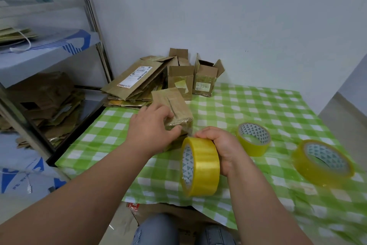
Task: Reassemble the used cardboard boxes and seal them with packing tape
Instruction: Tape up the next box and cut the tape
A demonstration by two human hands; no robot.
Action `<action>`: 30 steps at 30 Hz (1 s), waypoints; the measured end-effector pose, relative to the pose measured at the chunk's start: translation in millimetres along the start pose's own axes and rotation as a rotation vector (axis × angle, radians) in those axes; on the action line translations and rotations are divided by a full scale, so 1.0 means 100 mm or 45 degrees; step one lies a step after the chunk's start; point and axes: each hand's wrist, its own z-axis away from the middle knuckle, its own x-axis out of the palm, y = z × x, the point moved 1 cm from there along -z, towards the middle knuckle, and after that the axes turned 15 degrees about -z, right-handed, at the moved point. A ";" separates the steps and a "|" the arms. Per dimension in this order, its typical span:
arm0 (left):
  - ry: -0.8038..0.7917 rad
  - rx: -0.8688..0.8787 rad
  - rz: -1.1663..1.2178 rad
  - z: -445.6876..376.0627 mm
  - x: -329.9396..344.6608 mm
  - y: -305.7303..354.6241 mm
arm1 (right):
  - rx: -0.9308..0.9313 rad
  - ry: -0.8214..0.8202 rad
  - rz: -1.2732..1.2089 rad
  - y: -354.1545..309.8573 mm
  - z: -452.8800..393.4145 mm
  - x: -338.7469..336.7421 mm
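Nearest the camera, the right hand (222, 149) wraps its fingers round a yellow tape roll (200, 167), holding it on edge just above the checked cloth (258, 105). That looks set for pulling a strip toward the work. Just beyond, the left hand (151, 127) curls over the near end of a small box (172, 109), thumb and fingers clamped on its top and side, likely pinning the flaps shut and keeping the box from sliding while tape goes on. A slit along the top seam looks unsealed, so sealing seems only begun.

To the right, two spare rolls (254, 137) (323, 161) lie flat on the cloth, near but clear of the hands. Farther back, two upright boxes (204, 79), flaps open, stand by the wall, beside a stack of flattened cartons (135, 83). Nothing blocks the seam. At the left a metal shelf (59, 50) holds more flattened cardboard.
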 end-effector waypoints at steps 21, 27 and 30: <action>-0.077 0.317 0.131 -0.09 -0.02 -0.08 | -0.086 -0.019 -0.239 -0.17 0.02 -0.12; -0.047 0.362 0.213 -0.01 0.05 -0.13 | -0.118 -0.072 -0.172 -0.26 0.13 -0.14; -0.020 0.358 0.124 0.01 0.05 -0.12 | -0.155 -0.060 -0.091 -0.24 0.18 -0.08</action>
